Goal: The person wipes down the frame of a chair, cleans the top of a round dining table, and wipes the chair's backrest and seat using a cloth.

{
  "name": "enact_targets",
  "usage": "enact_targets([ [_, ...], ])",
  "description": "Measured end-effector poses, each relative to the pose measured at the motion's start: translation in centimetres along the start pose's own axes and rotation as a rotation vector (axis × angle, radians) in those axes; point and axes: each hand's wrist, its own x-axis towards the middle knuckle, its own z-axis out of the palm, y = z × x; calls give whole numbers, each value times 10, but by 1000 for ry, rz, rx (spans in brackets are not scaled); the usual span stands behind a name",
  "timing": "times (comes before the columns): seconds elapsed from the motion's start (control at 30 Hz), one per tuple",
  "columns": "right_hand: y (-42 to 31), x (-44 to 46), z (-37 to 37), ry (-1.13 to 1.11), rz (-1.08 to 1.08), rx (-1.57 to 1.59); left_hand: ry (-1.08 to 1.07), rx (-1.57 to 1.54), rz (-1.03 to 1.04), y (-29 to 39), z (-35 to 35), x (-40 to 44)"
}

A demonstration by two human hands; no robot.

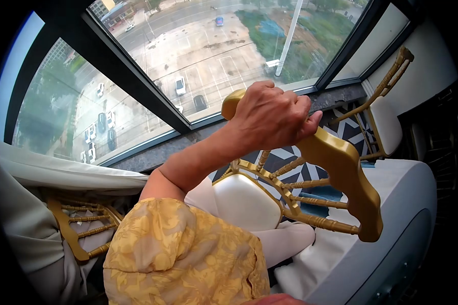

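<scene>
My left hand [276, 113] is closed around the curved top rail of a gold chair [341, 162]. The chair has turned spindles in its back and a white seat pad [247, 201]. Its back leans toward the right, close to the white-covered table. A yellow patterned sleeve covers my upper arm. Only a sliver of skin, seemingly my right hand [276, 300], shows at the bottom edge; its fingers are hidden.
A white-draped table [412, 178] stands at the right. Another gold chair [384, 119] is by the window at the far right. A further gold chair back [89, 226] sits at the left beside a pale curtain [25, 218]. Large windows [188, 51] overlook a parking lot.
</scene>
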Motion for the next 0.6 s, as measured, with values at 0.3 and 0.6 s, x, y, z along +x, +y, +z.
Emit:
enact_targets([
  [0.3, -81, 235, 72, -209, -63, 240, 13, 6, -13, 3, -3, 1],
  [0.6, -73, 198, 41, 13, -251, 133, 52, -39, 51, -3, -10, -1],
])
